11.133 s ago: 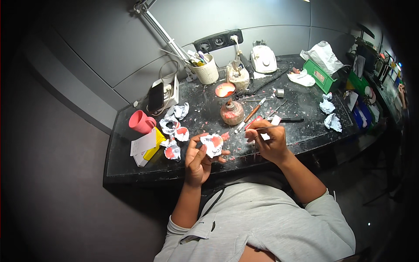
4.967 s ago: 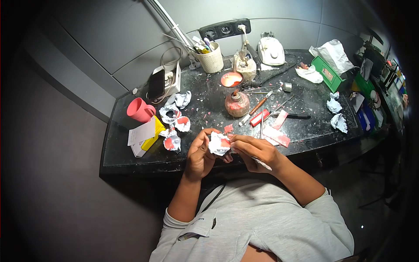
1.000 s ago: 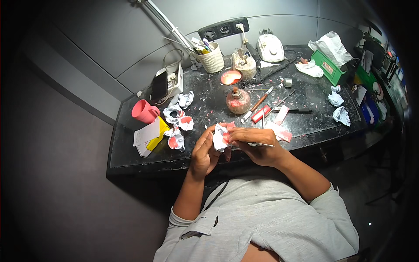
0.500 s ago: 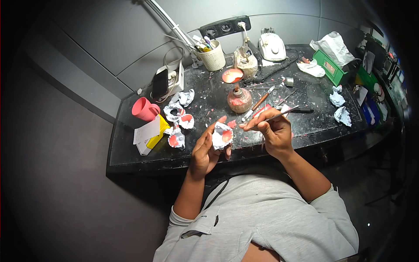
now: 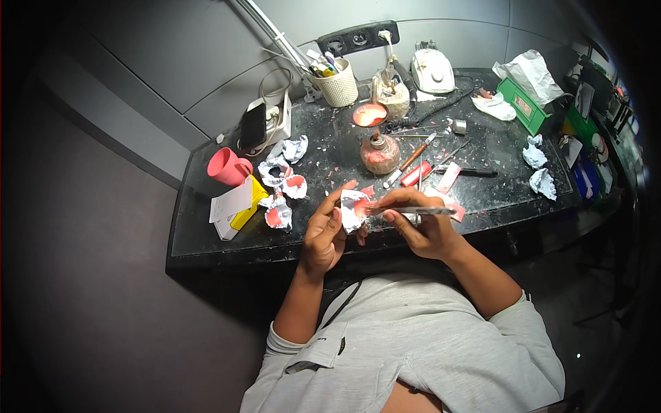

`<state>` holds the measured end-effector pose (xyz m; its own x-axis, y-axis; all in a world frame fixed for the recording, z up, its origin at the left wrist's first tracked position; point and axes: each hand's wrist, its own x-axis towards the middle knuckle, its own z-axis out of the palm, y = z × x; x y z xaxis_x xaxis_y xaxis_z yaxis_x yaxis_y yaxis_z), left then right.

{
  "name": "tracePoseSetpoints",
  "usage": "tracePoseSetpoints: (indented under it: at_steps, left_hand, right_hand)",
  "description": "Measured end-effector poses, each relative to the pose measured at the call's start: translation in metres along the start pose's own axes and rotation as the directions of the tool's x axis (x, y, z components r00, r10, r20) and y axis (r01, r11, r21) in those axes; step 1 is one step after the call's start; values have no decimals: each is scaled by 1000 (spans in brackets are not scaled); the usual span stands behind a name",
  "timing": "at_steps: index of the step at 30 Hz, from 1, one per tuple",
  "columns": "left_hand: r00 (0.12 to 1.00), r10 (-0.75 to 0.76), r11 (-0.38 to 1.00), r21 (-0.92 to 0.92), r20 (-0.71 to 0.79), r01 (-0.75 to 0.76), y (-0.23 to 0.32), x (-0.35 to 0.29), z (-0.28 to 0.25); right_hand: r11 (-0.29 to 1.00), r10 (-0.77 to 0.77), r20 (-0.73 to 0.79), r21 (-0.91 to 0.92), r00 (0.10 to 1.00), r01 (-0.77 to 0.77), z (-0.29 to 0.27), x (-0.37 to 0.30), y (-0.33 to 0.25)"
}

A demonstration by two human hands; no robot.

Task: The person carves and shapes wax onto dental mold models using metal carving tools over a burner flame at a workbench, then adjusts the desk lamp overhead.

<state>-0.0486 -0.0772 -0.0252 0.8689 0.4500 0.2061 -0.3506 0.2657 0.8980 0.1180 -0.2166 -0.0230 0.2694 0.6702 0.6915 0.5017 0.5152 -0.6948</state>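
My left hand [image 5: 322, 237] grips a small white plaster dental cast [image 5: 349, 215] with pink wax on its inner part, held over the desk's front edge. My right hand [image 5: 428, 233] pinches a thin metal wax carving tool [image 5: 432, 210]. Its tip meets the pink area of the cast, though the fingers partly cover the exact contact. Beyond both hands stands a round, wax-smeared spirit lamp [image 5: 380, 157]. A shallow dish of pink wax [image 5: 370, 115] sits just behind it. Pink wax sheets [image 5: 449, 177] lie by my right hand.
Left of my hands lie several other plaster casts [image 5: 275, 172], a pink mug [image 5: 228, 167] and a yellow box [image 5: 249, 206]. Loose tools, among them a brown-handled knife [image 5: 417, 154], lie beyond my right hand. Farther back are a white woven cup [image 5: 337, 84] and a green box [image 5: 522, 107].
My right hand has lowered and turned, bringing the tool from above the desk to the cast. The tool's handle now lies nearly level. My left hand holds the cast in almost the same place.
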Motion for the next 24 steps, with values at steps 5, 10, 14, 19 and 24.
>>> tracePoseSetpoints:
  at_steps: [5,10,14,19,24]
  left_hand:
    - [999,-36,999,-21,28,36,-1,-1,-8]
    - [999,-27,999,-21,40,28,-1,0,-8]
    - [999,-19,1000,-7,49,20,0,0,-11]
    - [998,-19,1000,0,54,19,0,2,-8]
    - [1000,14,1000,-26,0,-14,-5,-3,-4]
  right_hand:
    - [989,-137,88,-44,987,141,0,8,-3]
    - [993,-94,115,-62,989,102,1,5,2]
    - [993,-111,142,-22,984,115,2,5,2]
    - [994,-103,99,-32,990,107,2,7,0]
    - [990,-104,142,-79,984,116,0,1,-4]
